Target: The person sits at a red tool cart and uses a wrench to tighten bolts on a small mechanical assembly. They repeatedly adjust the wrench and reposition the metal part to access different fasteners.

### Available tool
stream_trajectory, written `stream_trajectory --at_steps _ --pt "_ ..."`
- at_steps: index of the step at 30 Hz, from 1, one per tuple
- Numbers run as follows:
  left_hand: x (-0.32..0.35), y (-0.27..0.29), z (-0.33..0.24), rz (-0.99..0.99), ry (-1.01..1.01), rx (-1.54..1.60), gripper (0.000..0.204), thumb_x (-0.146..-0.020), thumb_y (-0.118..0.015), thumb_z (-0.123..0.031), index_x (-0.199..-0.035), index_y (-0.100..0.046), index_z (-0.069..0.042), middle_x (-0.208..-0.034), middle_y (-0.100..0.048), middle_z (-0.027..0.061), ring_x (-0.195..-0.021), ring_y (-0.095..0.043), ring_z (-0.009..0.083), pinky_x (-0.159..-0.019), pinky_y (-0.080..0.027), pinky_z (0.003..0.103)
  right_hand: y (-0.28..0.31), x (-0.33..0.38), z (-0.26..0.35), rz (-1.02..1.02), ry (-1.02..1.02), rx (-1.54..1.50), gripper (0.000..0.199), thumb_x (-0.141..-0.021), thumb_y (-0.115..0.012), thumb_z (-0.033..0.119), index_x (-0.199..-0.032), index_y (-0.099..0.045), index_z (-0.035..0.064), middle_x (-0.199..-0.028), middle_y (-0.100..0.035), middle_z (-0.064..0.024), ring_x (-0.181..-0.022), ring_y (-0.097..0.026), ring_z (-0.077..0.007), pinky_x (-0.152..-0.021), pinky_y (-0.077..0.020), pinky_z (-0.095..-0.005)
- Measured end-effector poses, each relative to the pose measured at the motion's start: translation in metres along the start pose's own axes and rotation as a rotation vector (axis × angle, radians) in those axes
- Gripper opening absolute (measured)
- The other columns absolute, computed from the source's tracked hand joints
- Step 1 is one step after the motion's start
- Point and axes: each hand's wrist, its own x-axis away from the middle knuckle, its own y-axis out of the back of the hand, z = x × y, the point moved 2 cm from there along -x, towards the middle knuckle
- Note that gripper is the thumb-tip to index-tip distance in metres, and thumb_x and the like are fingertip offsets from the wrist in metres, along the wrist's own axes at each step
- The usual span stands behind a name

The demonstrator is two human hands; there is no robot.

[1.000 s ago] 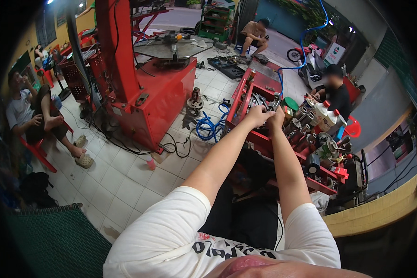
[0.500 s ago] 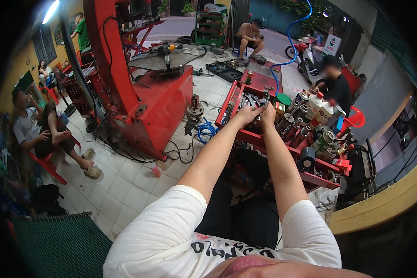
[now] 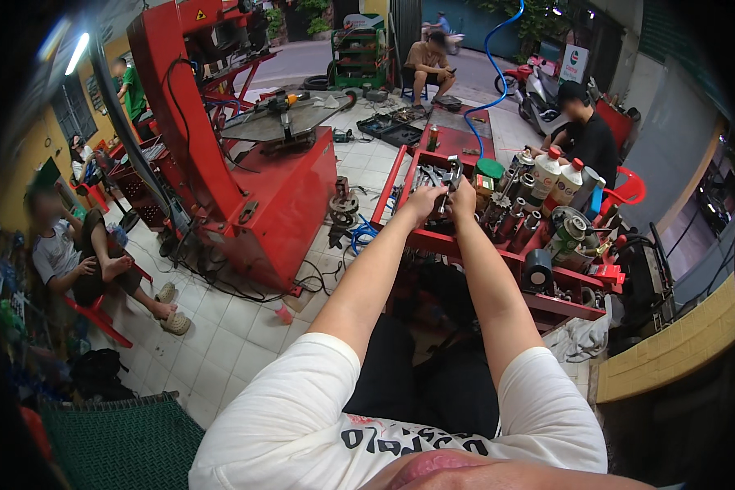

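My left hand (image 3: 423,201) and right hand (image 3: 464,196) close together around a small dark metal tool (image 3: 447,184) above the red metal tool tray (image 3: 433,241); white plastic bottles (image 3: 547,173) stand at two o'clock.

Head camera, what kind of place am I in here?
Most likely a motorbike or tyre repair shop open to the street. A big red tyre machine stands on the tiled floor, both hands work over a red tool cart crowded with bottles, and a scooter is parked behind.
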Motion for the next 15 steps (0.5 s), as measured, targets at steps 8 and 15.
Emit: stream_trajectory --at_steps 8,15 --pt "0.000 0.001 0.001 -0.080 -0.026 -0.291 0.043 -0.096 -0.072 -0.045 -0.088 -0.071 -0.003 -0.076 -0.067 0.0019 -0.060 -0.060 0.0113 -0.057 -0.049 0.029 -0.001 0.005 0.005 -0.045 0.072 -0.019 0.017 -0.090 -0.059 0.009 -0.105 -0.066 0.0056 -0.092 -0.071 -0.0236 -0.091 -0.068 -0.0453 -0.078 -0.0515 -0.0501" --pt "-0.003 -0.002 0.003 -0.004 0.005 -0.103 0.028 -0.100 -0.066 -0.031 -0.097 -0.070 -0.003 -0.084 -0.070 0.0030 -0.072 -0.067 0.0133 -0.068 -0.054 0.030 0.000 0.001 -0.002 -0.006 0.067 0.026 0.024 -0.086 -0.063 0.005 -0.109 -0.067 0.0079 -0.090 -0.071 -0.0218 -0.087 -0.069 -0.0427 -0.076 -0.0516 -0.0482"
